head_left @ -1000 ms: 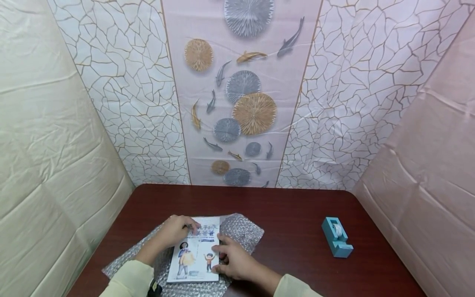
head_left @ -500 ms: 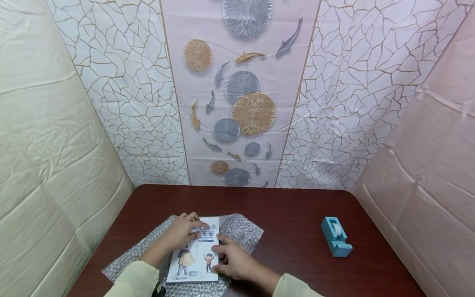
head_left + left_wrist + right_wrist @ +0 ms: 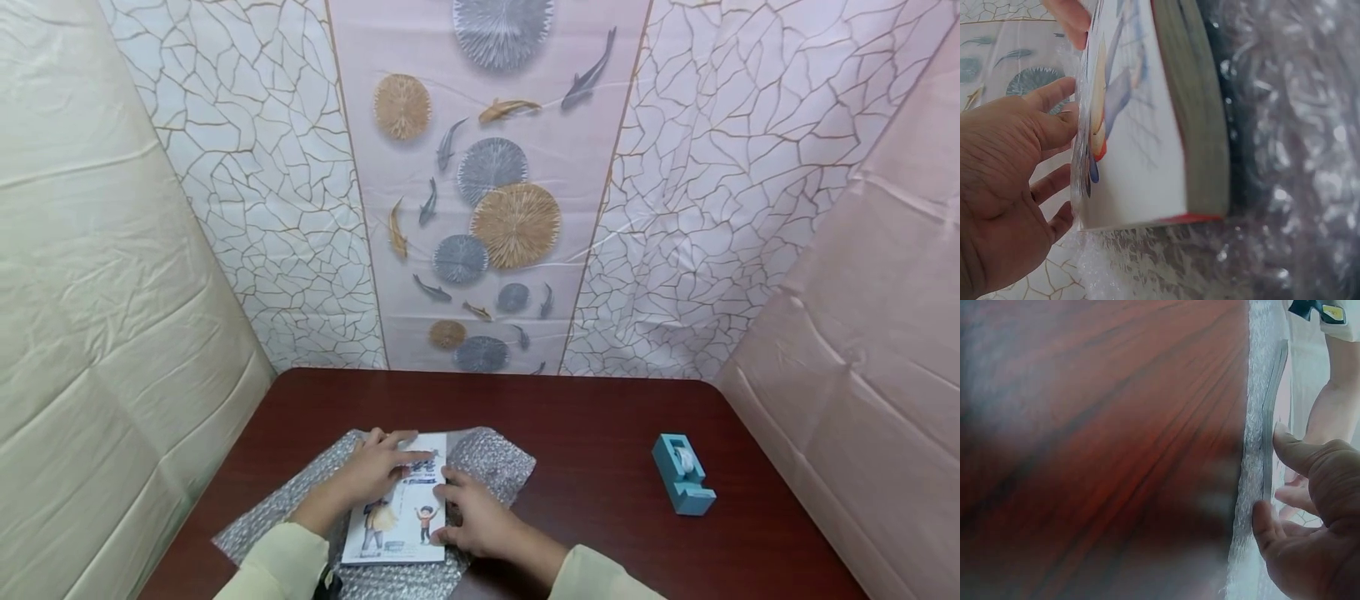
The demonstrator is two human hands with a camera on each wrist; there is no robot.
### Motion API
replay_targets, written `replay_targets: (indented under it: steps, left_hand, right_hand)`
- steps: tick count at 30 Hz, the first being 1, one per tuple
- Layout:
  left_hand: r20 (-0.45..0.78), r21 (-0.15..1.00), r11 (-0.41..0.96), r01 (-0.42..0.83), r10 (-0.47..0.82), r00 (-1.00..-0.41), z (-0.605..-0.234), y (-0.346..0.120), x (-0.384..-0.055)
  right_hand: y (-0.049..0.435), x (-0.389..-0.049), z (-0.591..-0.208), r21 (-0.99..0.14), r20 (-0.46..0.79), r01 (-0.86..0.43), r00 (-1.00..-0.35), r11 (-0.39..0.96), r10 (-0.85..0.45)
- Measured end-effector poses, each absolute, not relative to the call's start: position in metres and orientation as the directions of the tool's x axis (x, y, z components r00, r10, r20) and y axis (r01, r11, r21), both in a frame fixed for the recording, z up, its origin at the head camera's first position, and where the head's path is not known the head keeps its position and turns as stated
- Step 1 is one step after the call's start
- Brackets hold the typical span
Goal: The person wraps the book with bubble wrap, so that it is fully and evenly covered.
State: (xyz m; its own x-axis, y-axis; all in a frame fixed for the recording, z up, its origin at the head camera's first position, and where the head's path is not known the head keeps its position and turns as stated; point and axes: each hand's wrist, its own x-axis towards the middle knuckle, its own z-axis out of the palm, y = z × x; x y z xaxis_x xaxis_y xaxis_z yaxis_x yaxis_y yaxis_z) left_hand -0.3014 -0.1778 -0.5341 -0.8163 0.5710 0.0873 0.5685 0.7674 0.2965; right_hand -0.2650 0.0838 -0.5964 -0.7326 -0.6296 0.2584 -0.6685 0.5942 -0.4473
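A white-covered book (image 3: pixel 405 533) with cartoon figures lies on a sheet of bubble wrap (image 3: pixel 491 458) in the head view. My left hand (image 3: pixel 367 471) lies across its upper left part, fingers spread and hiding some of the title. In the left wrist view, a thin, clear, crinkled layer shows between the left fingertips (image 3: pixel 1066 119) and the cover. My right hand (image 3: pixel 480 517) rests at the book's right edge, thumb and fingers apart. The right wrist view has its fingertips (image 3: pixel 1264 519) right at the book's side, with the bubble wrap beneath.
A blue tape dispenser (image 3: pixel 684 475) with a roll of tape stands at the right of the dark red-brown table (image 3: pixel 585 450). The bubble wrap reaches out past the book on several sides. Patterned cloth (image 3: pixel 495 217) hangs behind the table, and pale quilted panels flank it.
My left hand has slid to the right and a little upward across the cover, hiding more of the title and the larger figure. My right hand has stayed at the book's edge.
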Motion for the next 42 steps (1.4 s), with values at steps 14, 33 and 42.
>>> replay_targets:
  steps: [14, 33, 42]
  left_hand:
    - [0.036, 0.284, 0.799, 0.530, 0.544, -0.838, -0.532, -0.173, -0.302]
    - [0.114, 0.383, 0.765, 0.517, 0.517, -0.849, -0.537, -0.177, -0.304]
    - [0.068, 0.424, 0.717, 0.553, 0.584, -0.809, -0.533, -0.185, -0.301]
  right_hand:
    - [0.077, -0.250, -0.534, -0.256, 0.091, -0.589, -0.804, 0.767, -0.587]
    - [0.080, -0.269, -0.540, -0.202, -0.040, -0.615, -0.772, 0.762, -0.634]
    - [0.078, -0.271, -0.542, -0.215, -0.091, -0.633, -0.745, 0.744, -0.661]
